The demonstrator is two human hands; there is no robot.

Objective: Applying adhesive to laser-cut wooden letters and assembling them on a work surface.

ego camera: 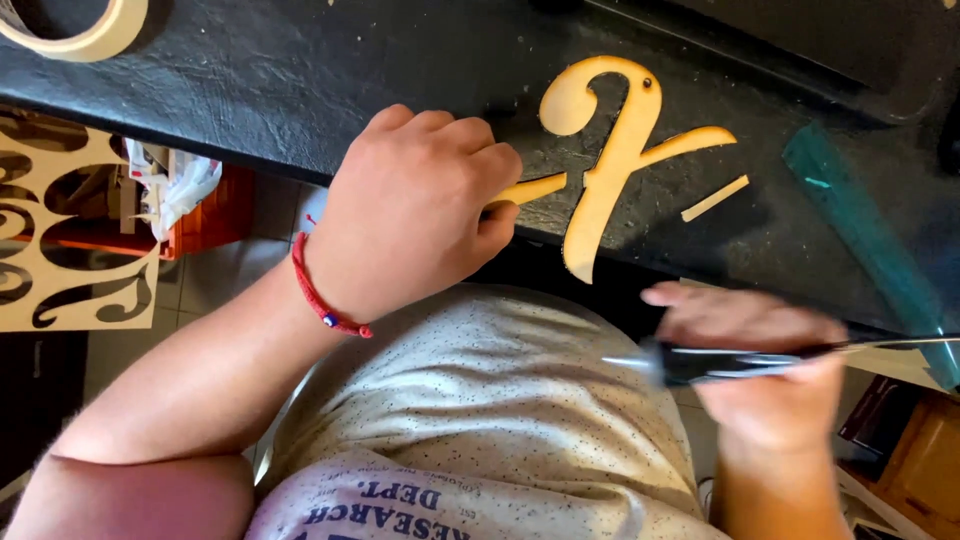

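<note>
Wooden cutout is lying on black table, overhanging its edge. Left hand, fingers curled together, is pinning its thin arm. Right hand is gripping blurred dark tool. Risk: thin arm snapping under excess pressure, or tool slipping twd left hand.

Motion-blurred right hand and tool

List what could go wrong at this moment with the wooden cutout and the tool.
The wooden cutout overhangs the edge of the black bench, pinned only by the left hand; it might tip or snap. The right hand holds a dark, blurred tool close to the body, so it might catch the shirt.
</note>
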